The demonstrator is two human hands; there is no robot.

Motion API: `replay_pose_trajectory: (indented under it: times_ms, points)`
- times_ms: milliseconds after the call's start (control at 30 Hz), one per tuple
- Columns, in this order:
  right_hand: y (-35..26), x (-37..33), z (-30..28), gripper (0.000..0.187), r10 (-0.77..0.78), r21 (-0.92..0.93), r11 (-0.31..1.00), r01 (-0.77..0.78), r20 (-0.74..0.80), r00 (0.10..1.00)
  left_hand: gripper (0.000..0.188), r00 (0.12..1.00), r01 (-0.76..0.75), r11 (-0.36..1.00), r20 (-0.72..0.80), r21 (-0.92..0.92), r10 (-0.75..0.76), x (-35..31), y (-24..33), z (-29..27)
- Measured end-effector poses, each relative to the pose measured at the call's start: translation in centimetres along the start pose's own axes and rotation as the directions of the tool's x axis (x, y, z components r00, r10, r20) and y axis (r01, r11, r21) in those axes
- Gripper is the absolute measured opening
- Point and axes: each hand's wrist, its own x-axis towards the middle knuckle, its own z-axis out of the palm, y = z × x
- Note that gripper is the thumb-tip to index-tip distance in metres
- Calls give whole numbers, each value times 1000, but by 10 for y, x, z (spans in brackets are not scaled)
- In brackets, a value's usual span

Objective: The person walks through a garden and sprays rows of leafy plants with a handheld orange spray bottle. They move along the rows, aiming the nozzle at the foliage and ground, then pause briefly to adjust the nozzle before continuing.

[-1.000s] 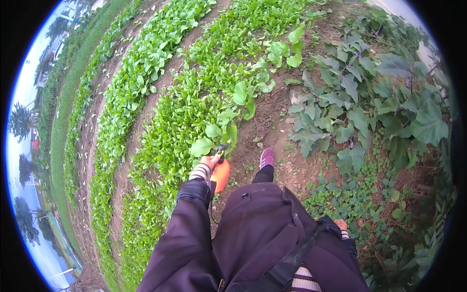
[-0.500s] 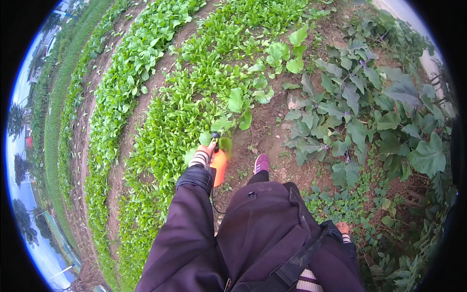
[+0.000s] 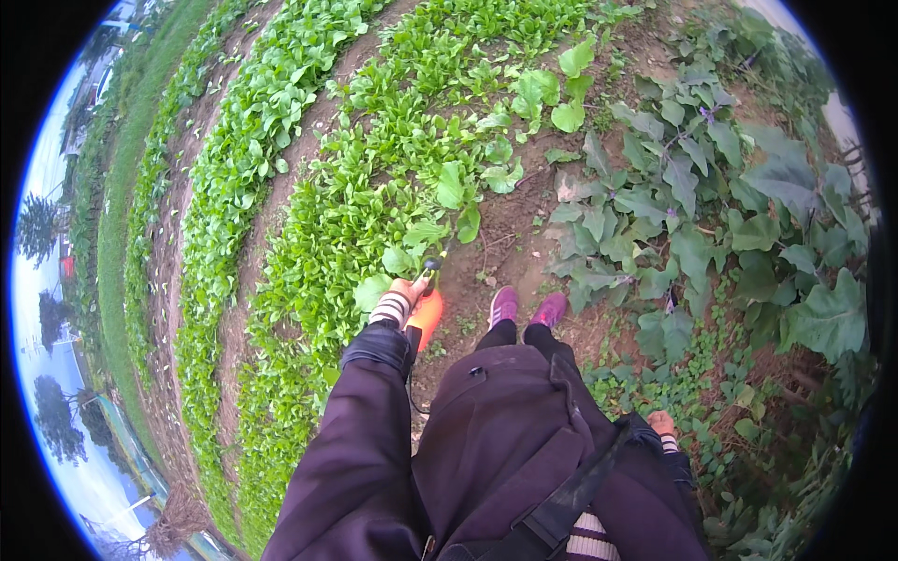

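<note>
My left hand (image 3: 404, 292) is closed around the top of an orange spray bottle (image 3: 426, 318) with a black head. The bottle hangs beside the right edge of a row of leafy green plants (image 3: 355, 215), and its nozzle points up and away from me. A dark cord runs down from near the bottle toward my body. My right hand (image 3: 662, 424) hangs low by my right side, above small ground plants. Its fingers are too small and partly hidden to make out.
Both my pink shoes (image 3: 505, 307) stand on a bare dirt path (image 3: 505, 248). Large-leaved plants with purple flowers (image 3: 678, 178) crowd the path's right side. Another green row (image 3: 243, 150) runs further left. A few broad-leaved plants (image 3: 452, 187) lean over the path's left edge.
My second shoe has come into view beside the first. My left hand and the bottle have shifted slightly right, and the nozzle is tipped further outward. My right hand is a little higher.
</note>
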Motion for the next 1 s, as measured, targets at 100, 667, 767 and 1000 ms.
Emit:
replay_pose_trajectory:
  times_ms: [100, 667, 767, 1000]
  points:
    - [-17, 12, -14, 17, 67, -13, 998, -67, 17, 998, 39, 1000, 17, 972, -7, -235, -19, 0, 2, 8]
    - [-16, 50, -49, 15, -9, 47, 999, 7, 39, 999, 46, 996, 44, 929, -55, -367, -69, -3, 36, 0]
    - [-26, 52, -55, 15, 24, -11, 1000, -23, 49, 999, 46, 999, 33, 964, -32, -265, -43, -14, 40, 0]
    - [-50, 58, -67, 15, 80, -58, 995, -78, 36, 996, 55, 992, 69, 987, -95, -143, -84, -11, 20, -6]
